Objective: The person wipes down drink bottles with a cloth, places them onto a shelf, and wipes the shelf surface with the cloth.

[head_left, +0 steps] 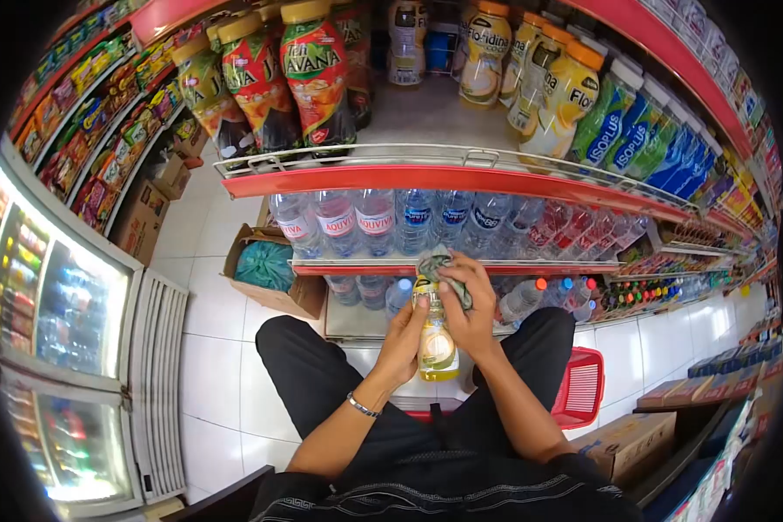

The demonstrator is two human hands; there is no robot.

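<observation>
My left hand [400,345] is wrapped round the side of a yellow juice bottle [438,352], which stands roughly upright between my knees. With my right hand [470,304] I grip a crumpled grey-green cloth [437,264] and press it over the bottle's top, so the cap is hidden. Behind my hands, water bottles [376,217] line the middle shelf. On the upper shelf, Floridina bottles [574,91] with orange caps stand to the right and red-labelled tea bottles [317,78] to the left.
An open carton [300,296] holding a teal plastic bag sits on the floor left of the shelf. A red basket [580,387] lies by my right knee. Lit glass-door fridges [52,278] stand at left. A closed cardboard box [632,442] is at lower right.
</observation>
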